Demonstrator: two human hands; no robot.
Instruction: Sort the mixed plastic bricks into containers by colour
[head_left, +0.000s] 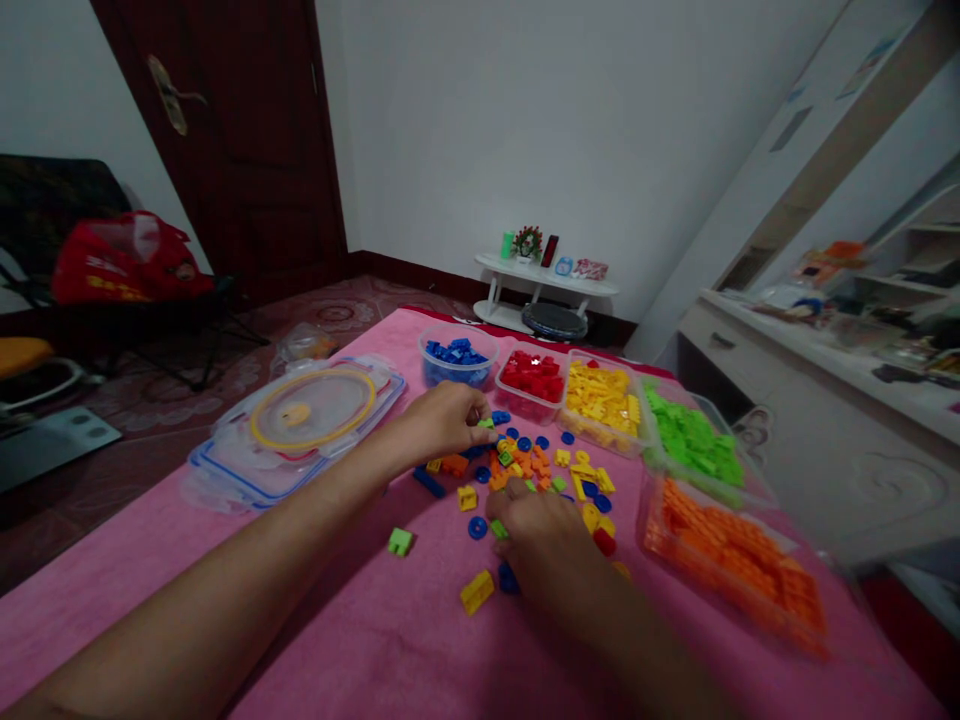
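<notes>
My left hand (pixel 441 420) pinches one green block (pixel 486 423), right hand (pixel 546 535) a second green block (pixel 499 528); crowded knuckles could scatter loose pieces (pixel 534 463).

The right hand (pixel 544 550) partly covers a green brick (pixel 499 529), and both forearms (pixel 300 560) run off the bottom edge.

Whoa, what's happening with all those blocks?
Somebody is busy at a loose heap of colourful blocks on a pink cloth. The left hand pinches a green block; the right hand is at another green piece, though I can't tell if it's gripped. Along the far and right sides stand see-through containers, mostly one colour each: blue, red, yellow, green and orange.
</notes>
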